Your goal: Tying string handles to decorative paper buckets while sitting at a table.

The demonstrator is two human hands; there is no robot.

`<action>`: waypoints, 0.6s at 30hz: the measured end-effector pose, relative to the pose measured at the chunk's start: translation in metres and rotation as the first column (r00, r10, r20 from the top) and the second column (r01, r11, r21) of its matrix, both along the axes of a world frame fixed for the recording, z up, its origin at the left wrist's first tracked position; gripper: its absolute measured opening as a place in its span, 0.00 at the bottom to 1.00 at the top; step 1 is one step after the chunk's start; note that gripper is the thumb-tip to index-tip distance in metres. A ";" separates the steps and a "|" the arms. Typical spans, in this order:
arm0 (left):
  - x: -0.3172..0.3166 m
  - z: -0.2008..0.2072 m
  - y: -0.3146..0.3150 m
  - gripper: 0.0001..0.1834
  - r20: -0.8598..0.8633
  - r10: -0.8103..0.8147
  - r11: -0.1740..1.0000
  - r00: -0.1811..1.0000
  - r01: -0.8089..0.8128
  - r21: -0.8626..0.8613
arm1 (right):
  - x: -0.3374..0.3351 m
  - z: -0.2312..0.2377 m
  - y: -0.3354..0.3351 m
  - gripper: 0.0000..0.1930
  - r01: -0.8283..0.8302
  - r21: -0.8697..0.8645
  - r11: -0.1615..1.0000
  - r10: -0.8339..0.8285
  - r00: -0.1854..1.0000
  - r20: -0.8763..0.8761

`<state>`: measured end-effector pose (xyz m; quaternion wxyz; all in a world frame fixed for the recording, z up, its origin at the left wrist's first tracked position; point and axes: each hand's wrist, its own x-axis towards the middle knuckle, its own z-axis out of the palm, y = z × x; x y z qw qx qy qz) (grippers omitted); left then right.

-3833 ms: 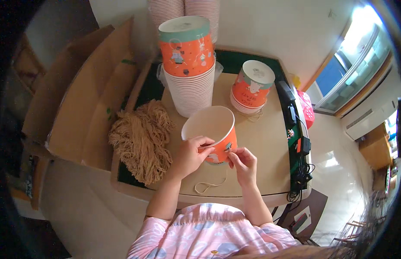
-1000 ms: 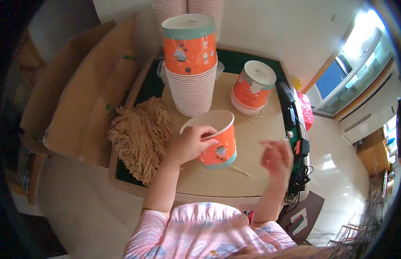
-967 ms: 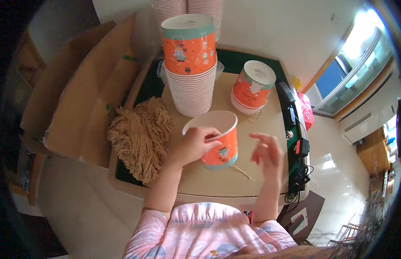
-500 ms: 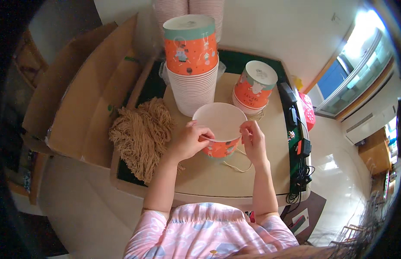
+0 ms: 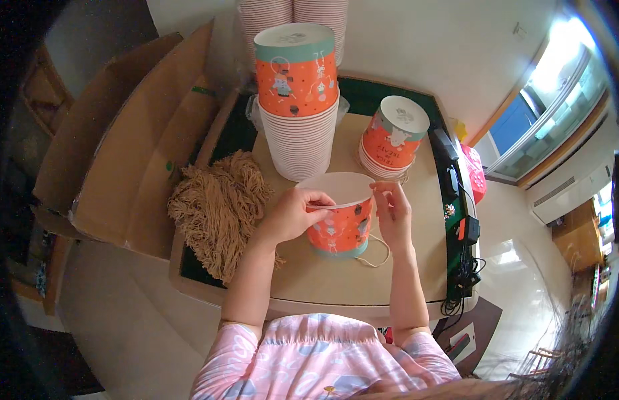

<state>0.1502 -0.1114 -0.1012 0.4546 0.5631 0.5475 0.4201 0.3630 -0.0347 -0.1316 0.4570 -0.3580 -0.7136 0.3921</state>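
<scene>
In front of me an orange paper bucket (image 5: 339, 233) with a green base band and white inside tilts its mouth away, its printed side facing me. My left hand (image 5: 297, 212) grips its left rim, thumb outside and fingers inside. At the right rim, my right hand (image 5: 393, 208) has its thumb and forefinger pinched together; what is between them is too small to make out. Below that hand, a thin pale cord (image 5: 388, 251) loops onto the table beside the bucket. To the left lies a thick bundle of tan cords (image 5: 219, 217).
Behind the bucket rises a tall stack of upside-down paper buckets (image 5: 299, 137), with a shorter stack (image 5: 389, 143) to its right. Black adapters and cables (image 5: 466, 263) line the table's right edge. An open cardboard box (image 5: 136, 147) stands at left.
The bucket has come slightly toward me and tipped, so more of its printed side shows. My left fingers have moved further over the rim; my right hand stays at the right rim.
</scene>
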 end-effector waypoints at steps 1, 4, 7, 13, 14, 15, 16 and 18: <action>0.001 -0.002 0.001 0.08 0.019 -0.008 0.999 1.000 0.007 0.049 | -0.001 0.002 -0.004 0.05 0.037 0.047 0.998 -0.039 0.998 0.042; 0.008 -0.006 0.005 0.09 -0.004 -0.036 0.994 0.999 0.036 0.105 | -0.010 0.001 -0.013 0.05 -0.049 -0.086 0.995 0.040 0.993 -0.113; 0.017 0.004 0.006 0.08 -0.135 -0.036 0.994 0.990 0.049 0.098 | -0.015 -0.006 -0.015 0.05 -0.015 -0.001 1.000 0.015 0.988 -0.155; 0.025 -0.001 0.012 0.09 -0.216 0.108 0.987 0.970 -0.079 0.138 | -0.018 -0.028 -0.047 0.04 0.103 0.156 0.982 -0.079 0.985 -0.154; 0.026 -0.004 0.012 0.09 -0.139 0.122 0.986 0.983 -0.104 0.132 | -0.018 -0.031 -0.053 0.04 0.126 0.272 0.954 -0.112 0.991 -0.066; 0.025 -0.003 0.013 0.09 -0.141 0.120 0.986 0.983 -0.101 0.130 | -0.018 -0.032 -0.059 0.04 0.140 0.263 0.955 -0.131 0.990 -0.050; 0.025 -0.002 0.013 0.10 -0.092 0.098 0.991 0.991 -0.089 0.096 | -0.019 -0.033 -0.063 0.04 0.146 0.260 0.954 -0.137 0.989 -0.052; 0.026 -0.001 0.012 0.11 -0.044 0.071 0.996 0.996 -0.069 0.059 | -0.020 -0.034 -0.069 0.05 0.118 0.346 0.931 -0.123 0.992 -0.006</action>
